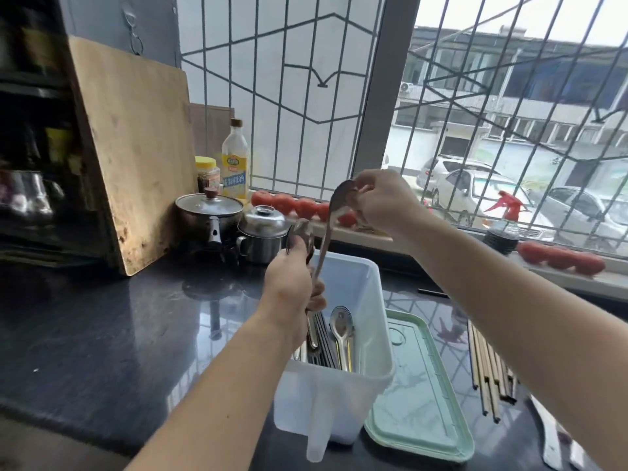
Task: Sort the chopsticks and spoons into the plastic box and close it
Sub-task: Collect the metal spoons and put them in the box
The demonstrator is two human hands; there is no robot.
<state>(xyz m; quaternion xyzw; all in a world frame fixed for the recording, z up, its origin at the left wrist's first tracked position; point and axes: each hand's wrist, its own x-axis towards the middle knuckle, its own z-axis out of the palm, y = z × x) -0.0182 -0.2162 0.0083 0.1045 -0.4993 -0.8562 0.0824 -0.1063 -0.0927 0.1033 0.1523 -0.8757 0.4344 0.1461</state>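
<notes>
A translucent white plastic box stands open on the dark counter, with spoons and dark chopsticks inside. Its pale green lid lies flat just right of it. My left hand grips a bundle of metal spoons upright over the box's left side. My right hand pinches the bowl end of a long metal spoon, whose handle hangs down toward my left hand. Several wooden chopsticks lie on the counter to the right, partly behind my right forearm.
A wooden cutting board leans at the left. A lidded pot, a steel mug with lid, an oil bottle and a jar stand behind the box. Tomatoes line the windowsill. A knife lies at the bottom right.
</notes>
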